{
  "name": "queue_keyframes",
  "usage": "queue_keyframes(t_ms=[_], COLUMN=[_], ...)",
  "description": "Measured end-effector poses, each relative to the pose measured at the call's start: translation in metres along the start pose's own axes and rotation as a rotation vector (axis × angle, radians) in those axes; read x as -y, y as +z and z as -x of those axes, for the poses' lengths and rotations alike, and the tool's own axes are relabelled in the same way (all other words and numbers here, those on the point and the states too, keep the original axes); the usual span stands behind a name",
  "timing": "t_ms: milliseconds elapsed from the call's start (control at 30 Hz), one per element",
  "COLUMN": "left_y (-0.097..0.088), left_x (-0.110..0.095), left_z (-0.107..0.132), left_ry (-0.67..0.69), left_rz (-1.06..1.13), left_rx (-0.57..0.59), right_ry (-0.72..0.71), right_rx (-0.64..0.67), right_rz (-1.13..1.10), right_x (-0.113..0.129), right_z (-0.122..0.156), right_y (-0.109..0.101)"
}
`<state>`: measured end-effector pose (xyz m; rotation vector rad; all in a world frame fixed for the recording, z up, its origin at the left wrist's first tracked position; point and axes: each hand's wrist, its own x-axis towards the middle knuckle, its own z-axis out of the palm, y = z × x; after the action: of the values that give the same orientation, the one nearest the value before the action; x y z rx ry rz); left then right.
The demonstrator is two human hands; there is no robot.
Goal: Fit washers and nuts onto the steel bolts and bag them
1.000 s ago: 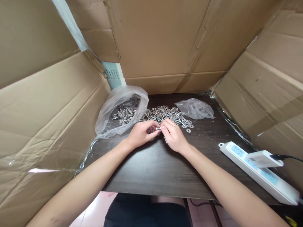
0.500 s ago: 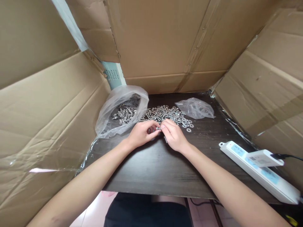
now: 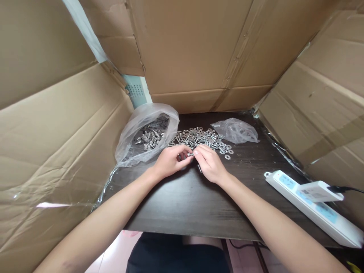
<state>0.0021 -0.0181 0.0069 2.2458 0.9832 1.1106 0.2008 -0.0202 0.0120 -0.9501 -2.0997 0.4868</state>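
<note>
My left hand (image 3: 170, 162) and my right hand (image 3: 209, 163) meet fingertip to fingertip over the dark wooden table (image 3: 182, 201). Between the pinched fingers of both sits a small silver bolt (image 3: 190, 154); each hand is closed on it. Just beyond the hands lies a loose pile of silver bolts, nuts and washers (image 3: 200, 138). To the left of the pile an open clear plastic bag (image 3: 142, 136) holds more bolts.
A smaller crumpled clear bag (image 3: 236, 131) lies at the back right. A white power strip (image 3: 307, 206) with a plugged-in adapter runs along the right side. Cardboard walls (image 3: 57, 125) enclose the table on the left, back and right.
The hands stay together on the bolt with only slight finger movement. The view has shifted a little.
</note>
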Motion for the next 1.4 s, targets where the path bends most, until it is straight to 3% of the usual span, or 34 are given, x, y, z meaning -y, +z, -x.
queue_keyframes(t_ms=[200,1400], left_y=[-0.0011,-0.0007], left_x=[0.0002,0.0010], left_z=[-0.0012,-0.0009], left_ry=[-0.015,0.025], left_rz=[0.001,-0.001], left_rx=[-0.012,0.004], right_ry=[0.002,0.004], right_rx=[-0.043,0.078], right_rz=[-0.047,0.055], right_x=[0.0017,-0.0013], right_z=[0.0014,0.0008], right_y=[-0.0022,0.0016])
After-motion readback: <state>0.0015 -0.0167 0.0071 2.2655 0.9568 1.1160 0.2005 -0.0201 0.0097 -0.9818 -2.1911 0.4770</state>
